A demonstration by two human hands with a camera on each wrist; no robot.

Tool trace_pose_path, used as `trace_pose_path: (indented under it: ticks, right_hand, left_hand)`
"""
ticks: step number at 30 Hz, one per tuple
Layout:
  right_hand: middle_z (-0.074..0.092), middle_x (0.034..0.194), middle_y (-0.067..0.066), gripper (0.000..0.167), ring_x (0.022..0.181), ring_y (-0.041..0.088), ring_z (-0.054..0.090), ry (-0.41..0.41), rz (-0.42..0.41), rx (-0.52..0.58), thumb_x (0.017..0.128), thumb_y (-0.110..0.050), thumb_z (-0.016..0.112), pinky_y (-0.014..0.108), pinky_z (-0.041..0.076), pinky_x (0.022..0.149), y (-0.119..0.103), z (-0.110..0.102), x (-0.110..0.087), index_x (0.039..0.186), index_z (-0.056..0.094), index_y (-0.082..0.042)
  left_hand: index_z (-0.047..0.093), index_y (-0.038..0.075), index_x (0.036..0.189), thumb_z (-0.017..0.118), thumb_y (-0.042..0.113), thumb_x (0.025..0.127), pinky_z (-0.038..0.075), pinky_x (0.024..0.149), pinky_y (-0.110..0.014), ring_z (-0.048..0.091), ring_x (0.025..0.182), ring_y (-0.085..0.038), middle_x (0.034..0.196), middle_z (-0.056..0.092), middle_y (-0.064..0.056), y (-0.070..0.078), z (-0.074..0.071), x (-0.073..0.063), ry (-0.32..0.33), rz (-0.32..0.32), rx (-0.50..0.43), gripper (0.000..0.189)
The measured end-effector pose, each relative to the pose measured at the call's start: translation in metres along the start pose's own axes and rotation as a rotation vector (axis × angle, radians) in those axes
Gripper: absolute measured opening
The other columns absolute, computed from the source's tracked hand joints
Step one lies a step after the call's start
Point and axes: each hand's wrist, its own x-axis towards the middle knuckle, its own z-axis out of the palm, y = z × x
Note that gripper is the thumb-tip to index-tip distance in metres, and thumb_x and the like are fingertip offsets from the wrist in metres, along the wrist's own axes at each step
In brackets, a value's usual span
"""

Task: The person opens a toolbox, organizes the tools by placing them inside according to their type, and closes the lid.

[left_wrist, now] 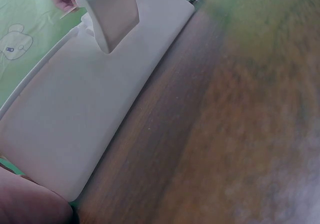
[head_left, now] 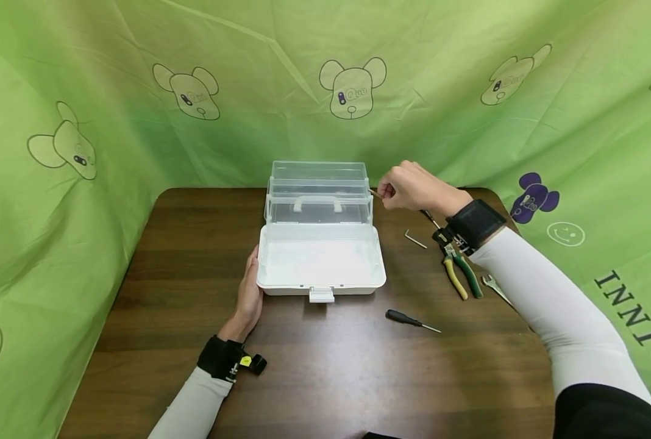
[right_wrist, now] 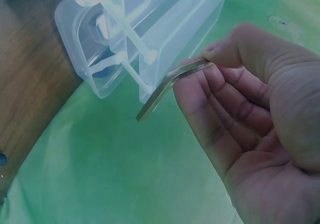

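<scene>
A white toolbox [head_left: 322,256] sits on the table with its clear lid and trays [head_left: 319,189] raised behind the base. My left hand [head_left: 249,299] rests along the left side of the base; part of its fingers is hidden by the box. In the left wrist view, the front wall [left_wrist: 85,104] and its raised latch [left_wrist: 117,19] are close up. To the right of the trays, my right hand [head_left: 410,186] is held up in the air. Between thumb and fingers it pinches a bent metal hex key [right_wrist: 170,79], whose free end points toward the clear trays.
On the right lie a smaller hex key [head_left: 415,239], pliers [head_left: 459,268] with yellow and green handles, and a wrench [head_left: 495,286] partly under the right forearm. A black-handled screwdriver [head_left: 405,317] lies nearer the front. Green printed cloth [head_left: 238,140] hangs behind the table.
</scene>
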Motion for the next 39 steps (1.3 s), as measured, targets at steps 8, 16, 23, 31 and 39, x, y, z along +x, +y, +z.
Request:
trace_pose_path:
  ticks: [8, 16, 23, 31, 39]
  right_hand:
    - [0.039, 0.061, -0.008, 0.031, 0.06, 0.01, 0.03, 0.008, -0.05, -0.016, 0.074, 0.006, 0.064, 0.028, 0.024, 0.06, 0.002, -0.003, 0.017, 0.063, 0.05, -0.018]
    - [0.048, 0.063, -0.006, 0.029, 0.061, 0.012, 0.037, -0.005, -0.053, -0.028, 0.079, 0.007, 0.066, 0.028, 0.028, 0.061, 0.0, -0.005, 0.037, 0.065, 0.055, -0.016]
    - [0.03, 0.062, -0.006, 0.039, 0.061, 0.013, 0.025, 0.03, -0.093, -0.026, 0.08, 0.011, 0.059, 0.029, 0.021, 0.061, 0.001, -0.007, 0.056, 0.063, 0.038, -0.018]
    - [0.028, 0.063, -0.005, 0.041, 0.062, 0.013, 0.026, -0.017, -0.103, -0.025, 0.083, 0.013, 0.058, 0.029, 0.022, 0.061, 0.002, 0.001, 0.076, 0.062, 0.039, -0.017]
    - [0.029, 0.064, -0.004, 0.043, 0.062, 0.015, 0.029, -0.006, -0.134, -0.016, 0.087, 0.015, 0.06, 0.03, 0.026, 0.061, 0.012, 0.009, 0.088, 0.063, 0.04, -0.015]
  left_hand:
    - [0.009, 0.006, 0.17, 0.019, 0.032, 0.119, 0.01, 0.131, -0.043, 0.008, 0.163, -0.021, 0.178, 0.009, -0.008, 0.0, -0.001, 0.0, -0.005, -0.004, -0.003, 0.059]
    - [0.009, 0.006, 0.171, 0.018, 0.032, 0.119, 0.01, 0.132, -0.044, 0.008, 0.163, -0.021, 0.178, 0.01, -0.008, -0.001, -0.001, 0.0, -0.003, -0.005, -0.003, 0.058]
    - [0.01, 0.006, 0.17, 0.018, 0.03, 0.119, 0.011, 0.131, -0.043, 0.01, 0.163, -0.022, 0.177, 0.011, -0.009, -0.002, -0.002, 0.001, -0.002, -0.006, -0.009, 0.057]
    - [0.011, 0.005, 0.17, 0.018, 0.032, 0.119, 0.009, 0.132, -0.045, 0.008, 0.163, -0.023, 0.178, 0.011, -0.01, -0.002, -0.003, -0.001, -0.002, -0.007, 0.011, 0.058]
    - [0.012, 0.004, 0.17, 0.019, 0.031, 0.119, 0.009, 0.132, -0.045, 0.009, 0.163, -0.024, 0.177, 0.012, -0.011, -0.002, 0.0, 0.001, 0.008, -0.01, -0.001, 0.058]
